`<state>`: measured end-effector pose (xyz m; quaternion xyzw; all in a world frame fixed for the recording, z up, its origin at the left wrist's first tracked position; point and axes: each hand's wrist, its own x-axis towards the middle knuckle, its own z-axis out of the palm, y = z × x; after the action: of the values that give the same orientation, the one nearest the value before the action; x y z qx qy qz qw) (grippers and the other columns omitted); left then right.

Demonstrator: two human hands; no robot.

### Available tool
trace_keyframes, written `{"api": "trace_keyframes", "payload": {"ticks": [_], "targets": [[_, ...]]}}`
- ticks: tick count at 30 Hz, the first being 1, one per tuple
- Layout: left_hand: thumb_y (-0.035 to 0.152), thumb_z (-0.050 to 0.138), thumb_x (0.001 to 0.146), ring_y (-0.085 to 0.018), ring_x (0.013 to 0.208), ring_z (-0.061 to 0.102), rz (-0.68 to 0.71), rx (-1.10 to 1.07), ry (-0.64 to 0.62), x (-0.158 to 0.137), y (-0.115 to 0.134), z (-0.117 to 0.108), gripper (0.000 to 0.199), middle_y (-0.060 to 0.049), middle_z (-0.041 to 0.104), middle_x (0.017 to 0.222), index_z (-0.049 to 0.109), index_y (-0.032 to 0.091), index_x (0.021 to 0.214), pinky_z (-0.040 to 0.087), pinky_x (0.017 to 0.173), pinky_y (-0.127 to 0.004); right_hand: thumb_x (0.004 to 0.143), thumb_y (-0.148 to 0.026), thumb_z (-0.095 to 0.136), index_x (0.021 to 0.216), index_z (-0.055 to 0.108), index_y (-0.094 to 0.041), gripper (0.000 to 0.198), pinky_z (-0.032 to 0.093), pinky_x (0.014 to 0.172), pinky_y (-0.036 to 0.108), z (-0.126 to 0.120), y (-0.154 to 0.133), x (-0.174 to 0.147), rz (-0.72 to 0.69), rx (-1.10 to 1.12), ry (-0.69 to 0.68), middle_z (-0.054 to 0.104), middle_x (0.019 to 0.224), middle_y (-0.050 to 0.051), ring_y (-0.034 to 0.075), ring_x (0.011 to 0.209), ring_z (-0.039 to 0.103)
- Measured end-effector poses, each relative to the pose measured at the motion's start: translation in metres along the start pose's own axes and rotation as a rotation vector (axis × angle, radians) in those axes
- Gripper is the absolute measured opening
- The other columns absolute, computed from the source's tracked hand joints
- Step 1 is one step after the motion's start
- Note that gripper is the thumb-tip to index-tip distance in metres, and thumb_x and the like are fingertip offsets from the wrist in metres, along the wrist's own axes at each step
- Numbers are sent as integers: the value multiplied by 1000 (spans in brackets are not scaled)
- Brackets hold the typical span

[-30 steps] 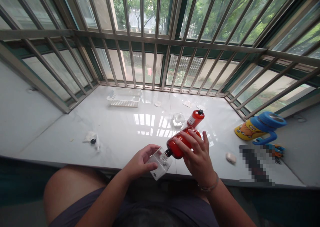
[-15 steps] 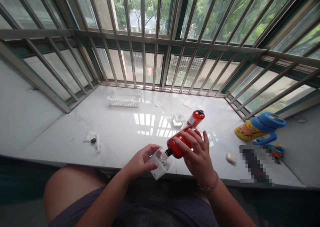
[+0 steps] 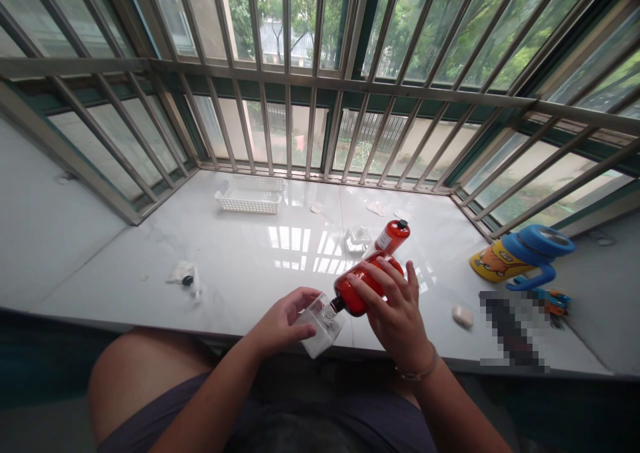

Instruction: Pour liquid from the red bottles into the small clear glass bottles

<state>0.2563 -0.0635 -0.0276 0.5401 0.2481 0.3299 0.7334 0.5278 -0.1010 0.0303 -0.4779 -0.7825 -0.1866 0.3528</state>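
Note:
My left hand (image 3: 290,316) is closed round the left side of a clear square bottle (image 3: 320,333), which tilts over the front edge of the counter. In my right hand (image 3: 393,300) lies a red bottle (image 3: 357,286) with a black threaded neck, tipped down to the left. Its neck meets the clear bottle's mouth; whether liquid runs between them I cannot make out. Just behind stands a second red bottle (image 3: 395,235) with a white label and black cap, partly covered by the held one. A small clear container (image 3: 357,238) sits beside it.
A white perforated basket (image 3: 250,200) stands at the back left. A pump head (image 3: 193,285) lies on the left of the white counter (image 3: 120,273). To the right are a yellow and blue flask (image 3: 520,253), a small beige object (image 3: 463,317) and a blurred-out dark item (image 3: 513,330). Metal bars enclose the back.
Both hands and the two bottles in them stay almost still. The view shifts very slightly.

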Motion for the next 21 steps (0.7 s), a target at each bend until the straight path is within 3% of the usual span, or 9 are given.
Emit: {"api": "trace_keyframes", "payload": {"ticks": [21], "targets": [[55,94,78,-35,124,65,-6,-7,15,0,-7,-3,74,-13,69,131,63,21,136,49,107,-47,99,-5,63,143,66,-35,53,22,134,69,-2,1,2,-19,-41,24,68,147,5,30,151,50]]}}
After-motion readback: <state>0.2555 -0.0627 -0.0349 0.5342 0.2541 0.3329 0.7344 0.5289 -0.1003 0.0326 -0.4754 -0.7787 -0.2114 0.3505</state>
